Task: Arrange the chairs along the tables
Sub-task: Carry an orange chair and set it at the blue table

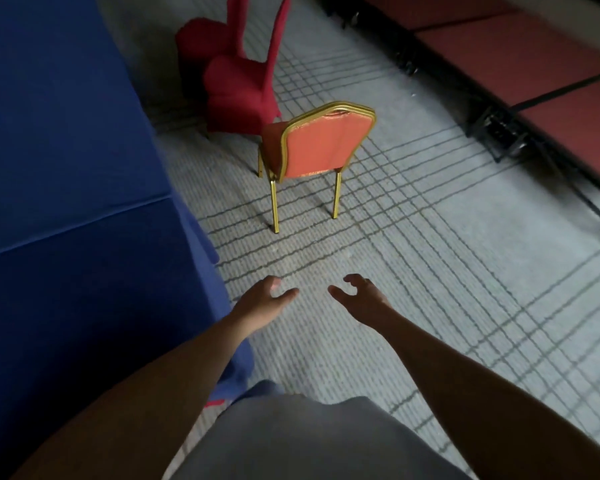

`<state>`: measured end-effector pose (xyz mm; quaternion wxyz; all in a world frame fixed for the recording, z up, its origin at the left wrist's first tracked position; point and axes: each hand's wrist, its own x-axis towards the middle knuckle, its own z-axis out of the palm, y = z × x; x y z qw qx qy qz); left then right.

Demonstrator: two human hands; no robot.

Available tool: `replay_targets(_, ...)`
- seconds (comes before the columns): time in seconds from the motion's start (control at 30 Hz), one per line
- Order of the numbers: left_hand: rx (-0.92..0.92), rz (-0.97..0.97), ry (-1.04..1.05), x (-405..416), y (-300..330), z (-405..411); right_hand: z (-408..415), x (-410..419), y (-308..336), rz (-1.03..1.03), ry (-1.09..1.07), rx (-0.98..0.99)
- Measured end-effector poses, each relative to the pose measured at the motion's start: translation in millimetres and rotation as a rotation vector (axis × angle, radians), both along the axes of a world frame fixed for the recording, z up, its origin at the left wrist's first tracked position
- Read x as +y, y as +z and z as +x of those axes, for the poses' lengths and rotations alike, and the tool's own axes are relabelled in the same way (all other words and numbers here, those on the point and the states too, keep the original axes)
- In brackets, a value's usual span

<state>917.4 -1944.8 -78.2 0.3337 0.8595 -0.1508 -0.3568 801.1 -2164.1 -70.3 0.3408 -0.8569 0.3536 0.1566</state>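
Left hand (269, 296) and right hand (362, 296) empty, grip half-open, orange chair (321, 147) well ahead

Table (66, 168) runs left of the left hand's fingers (284, 294). Bare chair (321, 147) stands well ahead of both hands' fingertips, back toward them. Two covered chairs (239, 84) beyond it (beside the table edge). Platform sections (516, 60) far right of the right hand's fingers (340, 292).
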Motion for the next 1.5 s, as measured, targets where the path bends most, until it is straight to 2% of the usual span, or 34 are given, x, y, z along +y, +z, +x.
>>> replay_targets(0.17, -0.014, -0.017, -0.019, -56, 0, 44, 38, -49, 2, 0.043, -0.097, -0.097)
replay_targets(0.37, 0.024, -0.045, -0.049, -139, -28, 117, 106, -115, -10, 0.046, -0.131, -0.084)
replay_targets(0.5, 0.018, -0.033, -0.127, -205, -33, 200, 180, -171, -8, 0.037, -0.166, -0.067)
replay_targets(0.7, -0.028, -0.079, -0.13, -276, -14, 328, 299, -234, 9, -0.004, -0.159, -0.104)
replay_targets(0.87, -0.084, -0.084, -0.127, -310, -8, 385, 352, -254, 5, 0.025, -0.161, -0.156)
replay_targets(1.07, -0.158, -0.062, -0.135, -346, -10, 436, 403, -296, -1, 0.035, -0.083, -0.122)
replay_targets(1.27, -0.228, -0.02, -0.029, -387, -15, 480, 477, -361, -14, 0.057, 0.013, -0.101)
replay_targets(1.5, -0.396, 0.01, 0.049, -444, -9, 512, 549, -427, -23, -0.065, 0.236, -0.169)
